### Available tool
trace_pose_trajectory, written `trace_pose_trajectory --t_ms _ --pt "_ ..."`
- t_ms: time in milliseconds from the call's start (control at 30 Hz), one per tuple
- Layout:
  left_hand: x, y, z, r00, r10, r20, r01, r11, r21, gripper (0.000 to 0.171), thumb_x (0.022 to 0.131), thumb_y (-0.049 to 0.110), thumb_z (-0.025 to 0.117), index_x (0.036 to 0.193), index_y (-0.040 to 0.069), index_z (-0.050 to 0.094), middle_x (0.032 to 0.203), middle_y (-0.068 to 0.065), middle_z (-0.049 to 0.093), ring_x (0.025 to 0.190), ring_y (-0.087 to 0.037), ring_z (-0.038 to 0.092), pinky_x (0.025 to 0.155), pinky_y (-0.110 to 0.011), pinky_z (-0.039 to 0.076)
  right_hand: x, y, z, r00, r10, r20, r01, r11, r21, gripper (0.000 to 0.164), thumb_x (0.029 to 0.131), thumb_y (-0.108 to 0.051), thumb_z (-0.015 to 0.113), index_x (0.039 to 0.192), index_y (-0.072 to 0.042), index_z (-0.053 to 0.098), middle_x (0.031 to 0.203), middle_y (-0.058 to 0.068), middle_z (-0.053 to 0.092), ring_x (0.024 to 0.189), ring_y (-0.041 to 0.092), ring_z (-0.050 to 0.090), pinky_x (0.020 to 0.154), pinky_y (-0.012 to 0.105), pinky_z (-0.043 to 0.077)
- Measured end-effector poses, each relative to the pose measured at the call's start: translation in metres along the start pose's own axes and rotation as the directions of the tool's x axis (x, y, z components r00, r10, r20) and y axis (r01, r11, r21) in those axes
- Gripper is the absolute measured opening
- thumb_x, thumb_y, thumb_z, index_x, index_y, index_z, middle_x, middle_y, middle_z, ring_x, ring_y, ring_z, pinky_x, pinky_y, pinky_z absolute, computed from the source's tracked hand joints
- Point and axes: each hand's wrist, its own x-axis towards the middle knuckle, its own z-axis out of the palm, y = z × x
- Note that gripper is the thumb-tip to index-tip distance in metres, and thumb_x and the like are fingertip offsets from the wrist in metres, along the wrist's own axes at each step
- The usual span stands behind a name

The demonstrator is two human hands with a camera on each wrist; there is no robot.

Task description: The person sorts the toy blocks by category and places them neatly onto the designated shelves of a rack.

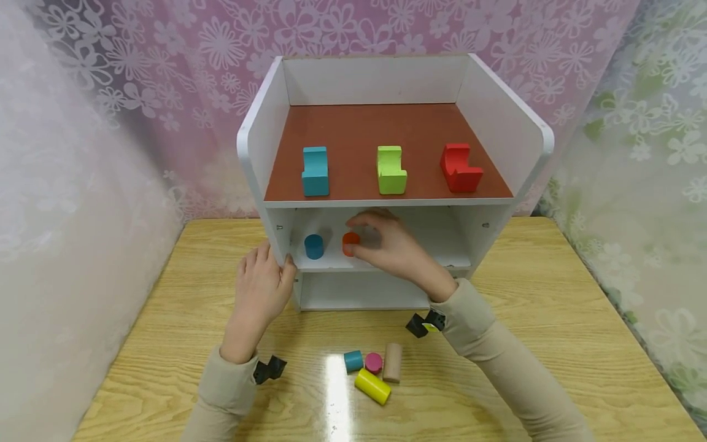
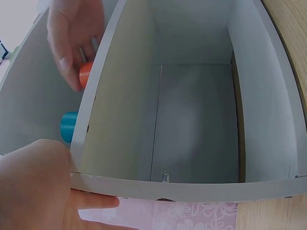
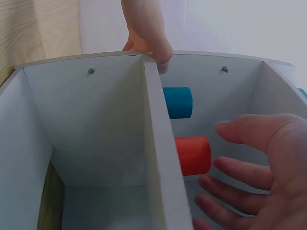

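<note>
A white shelf unit [image 1: 381, 204] stands on the table. My left hand [image 1: 262, 286] holds its left side panel, thumb round the front edge and fingers along the outside. On the middle shelf stand a blue cylinder [image 1: 314, 247] and, right of it, an orange-red cylinder [image 1: 350, 243]. My right hand [image 1: 394, 245] reaches in at the red one, thumb and fingers parted around it. In the right wrist view, a gap shows between those spread fingers [image 3: 244, 173] and the red cylinder [image 3: 195, 155].
Blue [image 1: 315, 172], green [image 1: 391, 170] and red [image 1: 461, 169] notched blocks stand on the brown top. On the table in front lie a teal cylinder [image 1: 353, 361], a pink one [image 1: 374, 363], a plain wood one [image 1: 393, 362] and a yellow one [image 1: 372, 386].
</note>
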Motion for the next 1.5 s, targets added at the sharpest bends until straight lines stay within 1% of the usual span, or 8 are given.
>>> trace_pose_trajectory --t_ms 133,367,800,867,967,1100,1333,1500 --pt "0.001 0.001 0.001 1.000 0.010 0.011 -0.010 1.000 -0.005 0.055 0.104 0.035 0.033 0.151 0.007 0.037 0.147 -0.018 0.043 0.135 -0.046 0.035 0.112 -0.061 0.021 -0.005 -0.002 -0.004 0.987 -0.145 -0.064 0.141 0.988 -0.070 0.032 0.087 -0.018 0.076 0.115 -0.004 0.069 0.121 0.007 0.062 0.114 0.024 0.054 0.098 0.042 0.045" --pt "0.000 0.000 0.000 1.000 0.002 0.014 -0.002 1.000 -0.009 0.054 0.104 0.035 0.034 0.150 0.007 0.037 0.147 -0.018 0.042 0.135 -0.046 0.035 0.112 -0.062 0.020 -0.018 -0.013 -0.006 0.905 -0.404 -0.135 0.386 0.912 -0.137 0.025 0.084 -0.010 0.078 0.107 -0.004 0.070 0.108 0.006 0.065 0.104 0.020 0.058 0.091 0.036 0.050" --pt "0.002 0.002 0.001 1.000 0.004 0.010 -0.004 1.000 -0.009 0.051 0.104 0.036 0.033 0.146 0.007 0.040 0.143 -0.018 0.046 0.132 -0.046 0.038 0.111 -0.062 0.022 -0.053 -0.023 -0.002 0.823 -0.549 -0.147 0.538 0.836 -0.108 0.015 0.086 -0.009 0.073 0.100 -0.008 0.072 0.100 0.000 0.066 0.094 0.017 0.057 0.082 0.029 0.048" --pt "0.003 0.002 0.001 1.000 0.006 0.009 -0.006 1.000 -0.006 0.051 0.105 0.037 0.033 0.146 0.007 0.040 0.141 -0.019 0.047 0.132 -0.046 0.038 0.111 -0.062 0.023 -0.058 -0.023 0.001 0.820 -0.554 -0.144 0.545 0.832 -0.099 0.015 0.085 -0.009 0.074 0.099 -0.008 0.072 0.100 0.000 0.066 0.093 0.017 0.056 0.081 0.029 0.048" --pt "0.002 0.002 0.001 1.000 0.005 0.012 -0.005 1.000 -0.006 0.052 0.105 0.037 0.033 0.147 0.007 0.039 0.143 -0.019 0.045 0.132 -0.047 0.038 0.111 -0.063 0.023 -0.066 -0.021 0.005 0.837 -0.535 -0.119 0.529 0.845 -0.081 0.014 0.086 -0.011 0.074 0.100 -0.009 0.072 0.100 0.000 0.066 0.093 0.017 0.057 0.082 0.029 0.047" --pt "0.002 0.002 0.001 1.000 0.006 0.009 -0.006 1.000 -0.002 0.052 0.105 0.036 0.033 0.148 0.007 0.039 0.143 -0.019 0.046 0.132 -0.046 0.039 0.110 -0.063 0.024 -0.077 -0.017 0.012 0.864 -0.501 -0.053 0.498 0.865 -0.065 0.017 0.086 -0.013 0.075 0.103 -0.012 0.071 0.101 -0.002 0.065 0.095 0.015 0.057 0.084 0.028 0.048" --pt "0.002 0.003 0.001 1.000 -0.001 0.009 0.001 1.000 -0.010 0.052 0.105 0.036 0.034 0.147 0.007 0.039 0.141 -0.018 0.047 0.132 -0.046 0.038 0.111 -0.063 0.022 -0.089 -0.004 0.030 0.877 -0.475 0.071 0.479 0.875 -0.073 0.024 0.084 -0.013 0.076 0.107 -0.012 0.070 0.102 -0.003 0.066 0.094 0.012 0.059 0.082 0.026 0.051" --pt "0.003 0.003 0.001 1.000 -0.003 0.002 0.003 1.000 -0.006 0.051 0.104 0.036 0.034 0.146 0.007 0.040 0.139 -0.018 0.048 0.131 -0.046 0.039 0.110 -0.063 0.024 -0.093 0.003 0.044 0.896 -0.415 0.159 0.433 0.896 -0.097 0.021 0.087 -0.018 0.074 0.106 -0.014 0.071 0.101 -0.005 0.066 0.095 0.010 0.060 0.087 0.032 0.052"
